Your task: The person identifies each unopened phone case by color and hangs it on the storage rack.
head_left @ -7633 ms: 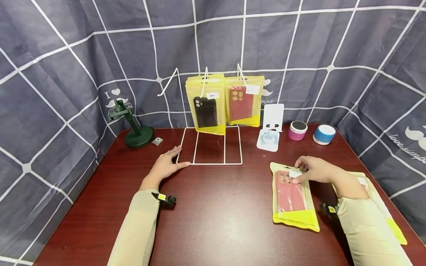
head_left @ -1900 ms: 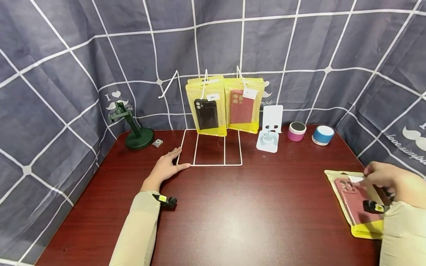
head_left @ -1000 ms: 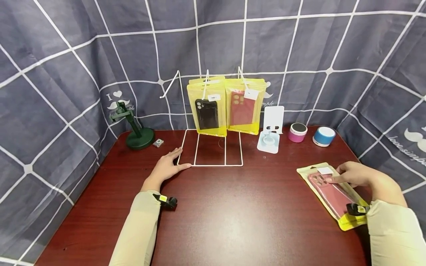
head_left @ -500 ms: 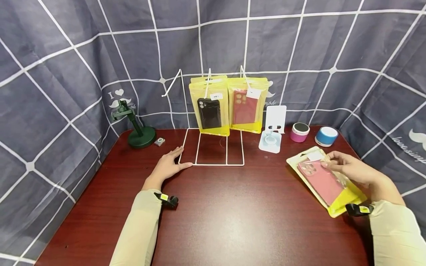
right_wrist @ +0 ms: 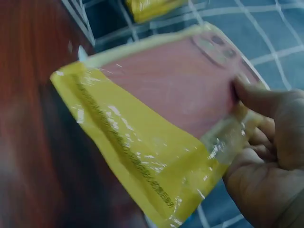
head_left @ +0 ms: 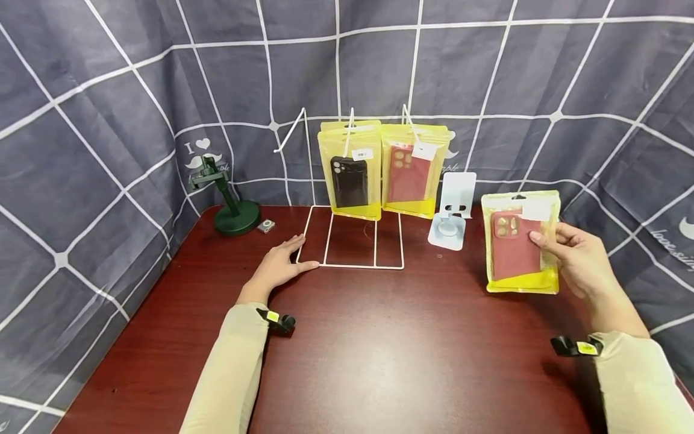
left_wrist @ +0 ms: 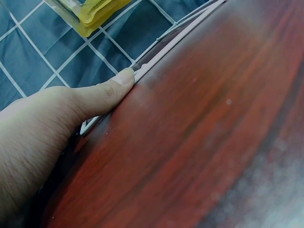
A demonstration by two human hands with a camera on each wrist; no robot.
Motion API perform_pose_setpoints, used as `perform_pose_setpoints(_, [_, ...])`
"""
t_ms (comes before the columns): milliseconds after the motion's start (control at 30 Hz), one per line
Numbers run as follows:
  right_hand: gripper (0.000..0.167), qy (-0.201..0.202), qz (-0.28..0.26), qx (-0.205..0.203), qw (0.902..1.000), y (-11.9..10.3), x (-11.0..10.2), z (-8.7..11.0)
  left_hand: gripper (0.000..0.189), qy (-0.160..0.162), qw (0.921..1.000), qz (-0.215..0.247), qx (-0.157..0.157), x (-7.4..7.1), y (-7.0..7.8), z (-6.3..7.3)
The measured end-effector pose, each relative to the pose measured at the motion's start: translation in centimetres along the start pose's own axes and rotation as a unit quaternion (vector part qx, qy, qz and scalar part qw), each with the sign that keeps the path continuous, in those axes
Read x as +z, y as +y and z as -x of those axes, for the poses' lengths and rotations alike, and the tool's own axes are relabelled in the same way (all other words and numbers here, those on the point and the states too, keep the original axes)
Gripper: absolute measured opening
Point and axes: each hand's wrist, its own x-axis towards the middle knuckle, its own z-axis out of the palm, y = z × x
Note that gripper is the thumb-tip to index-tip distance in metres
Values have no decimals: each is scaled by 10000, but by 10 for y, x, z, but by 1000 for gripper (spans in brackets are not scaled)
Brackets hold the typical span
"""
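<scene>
My right hand (head_left: 588, 265) pinches the right side of a yellow-edged clear pouch with a pink phone case (head_left: 512, 256) inside, thumb in front. The pouch stands nearly upright, raised over the right of the table, its white label near the top. In the right wrist view, the phone case pouch (right_wrist: 161, 90) is tilted, with the thumb by the camera cutout. My left hand (head_left: 278, 265) rests at the front left corner of a white wire rack (head_left: 352, 266), thumb on its front bar. On the rack's hooks hang a pouched black phone case (head_left: 349, 184) and a pouched pink one (head_left: 409, 181).
The rack's left hook (head_left: 290, 129) holds nothing. Right of the rack stand a white phone stand (head_left: 457, 193), a pink speaker and a blue one, the speakers hidden behind the held pouch. A green stand (head_left: 237, 217) and a small silver device (head_left: 266, 226) are at back left.
My right hand has lifted the pouched phone case off the table at the right and tipped it upright. The pouch lying mid-right 7.6 s ago is gone from there. My left hand stays put.
</scene>
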Motion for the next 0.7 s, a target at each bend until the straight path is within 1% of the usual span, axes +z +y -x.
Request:
perform_pose_setpoints(67, [21,120,-35,-267,9996,-8,13,2,100,-13,10000,-3,14,-1,1,0])
perform_pose_setpoints(233, [24,314,-121,-744,9967,-28,47,6,101,0,10000,3,35,1,0,1])
perform_pose_setpoints(367, [24,384,-40,-1029,9939,-41,73,5,100,-1,10000,51,25,5,0,2])
perform_pose_setpoints(500, [24,315,151,-1276,9912,-51,103,0,100,-38,10000,58,-12,5,0,3])
perform_pose_setpoints(567, [23,206,277,-1376,9899,-56,119,-4,101,-61,10000,43,-32,4,0,2])
perform_pose_setpoints(633, [22,70,439,-1363,9897,-63,135,-8,101,-65,10000,52,-16,2,0,2])
perform_pose_setpoints(700, [22,-83,600,-1245,9904,-70,148,-12,101,-33,10000,41,-11,0,-1,2])
